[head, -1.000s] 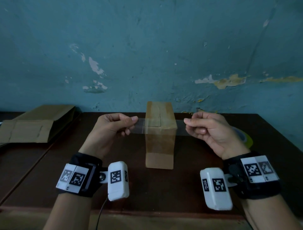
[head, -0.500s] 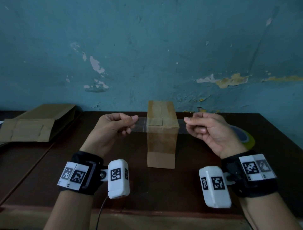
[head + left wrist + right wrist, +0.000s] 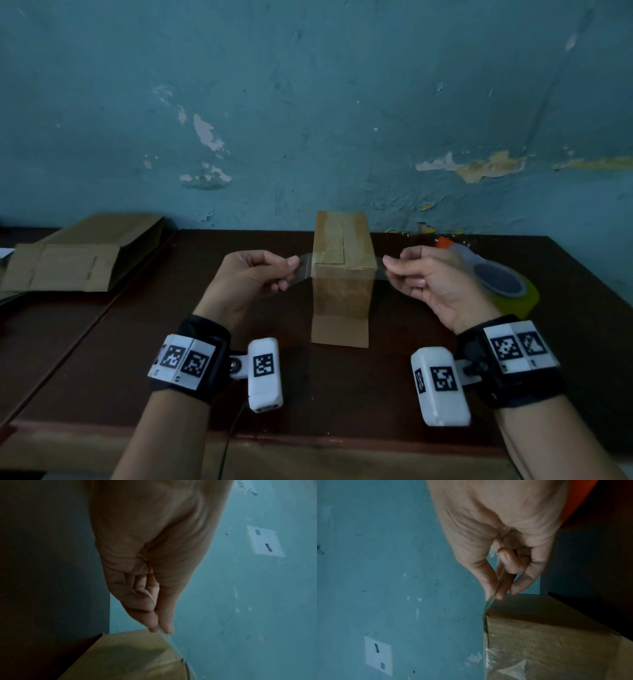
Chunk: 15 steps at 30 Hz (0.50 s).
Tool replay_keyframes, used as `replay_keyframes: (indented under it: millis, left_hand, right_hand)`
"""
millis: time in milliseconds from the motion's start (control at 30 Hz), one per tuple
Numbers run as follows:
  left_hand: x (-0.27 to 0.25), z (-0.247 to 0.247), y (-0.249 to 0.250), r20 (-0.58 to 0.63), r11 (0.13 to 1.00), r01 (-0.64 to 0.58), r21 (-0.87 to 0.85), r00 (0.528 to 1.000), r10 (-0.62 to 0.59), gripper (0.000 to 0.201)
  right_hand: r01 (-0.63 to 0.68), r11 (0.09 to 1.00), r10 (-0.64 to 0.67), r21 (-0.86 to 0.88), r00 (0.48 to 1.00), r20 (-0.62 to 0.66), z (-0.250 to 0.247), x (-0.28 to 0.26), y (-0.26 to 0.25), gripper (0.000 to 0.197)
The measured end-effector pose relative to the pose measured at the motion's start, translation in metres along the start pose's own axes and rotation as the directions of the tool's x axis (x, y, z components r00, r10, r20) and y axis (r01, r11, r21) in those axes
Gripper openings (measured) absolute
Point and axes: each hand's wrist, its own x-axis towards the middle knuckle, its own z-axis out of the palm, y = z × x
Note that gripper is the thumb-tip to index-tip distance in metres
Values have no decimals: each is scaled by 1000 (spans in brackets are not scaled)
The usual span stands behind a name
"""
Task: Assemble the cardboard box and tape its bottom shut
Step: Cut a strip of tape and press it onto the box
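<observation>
Left hand [image 3: 255,279] pinches one end of a clear strip of packing tape [image 3: 306,270] between thumb and forefinger, the other fingers curled under. Right hand [image 3: 433,281] pinches the other end the same way, and the strip runs between them across the top of the tall brown cardboard box [image 3: 342,277]. From the left wrist the fingertips [image 3: 161,626] sit just beside the box's upper edge, the tape slanting down onto the cardboard [image 3: 123,658]. The right wrist view shows the strip leaving the pinched fingers [image 3: 498,591] and meeting the box's top corner, with more clear tape already down on the box's side [image 3: 539,642].

The box stands upright on the dark brown wooden bench [image 3: 342,383], near the middle of its back edge, closed flaps facing up. Behind the right hand, towards the bench's right edge, lies a roll of tape with a yellow-green rim [image 3: 503,284]. Off the left edge, on a neighbouring surface, lies a flattened brown cardboard box [image 3: 78,253]. Behind everything stands a peeling teal wall [image 3: 308,120].
</observation>
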Motion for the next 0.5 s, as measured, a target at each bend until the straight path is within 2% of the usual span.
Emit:
replay_keyframes:
  millis: [100,267,500]
  left_hand:
    - [2,3,-5,-2,999,18,28,1000,-18,30]
    - [4,13,-12,-1,997,74,38,997,-74,12]
    - [8,20,-19,13,984,180,-19,984,-179,8]
  right_hand:
    - [-21,1000,21,14,1000,5,1,2,5,21]
    - [-60,998,60,-9,998,30,3,5,13,17]
    - [-104,994,105,-42,994,25,3,13,22,14]
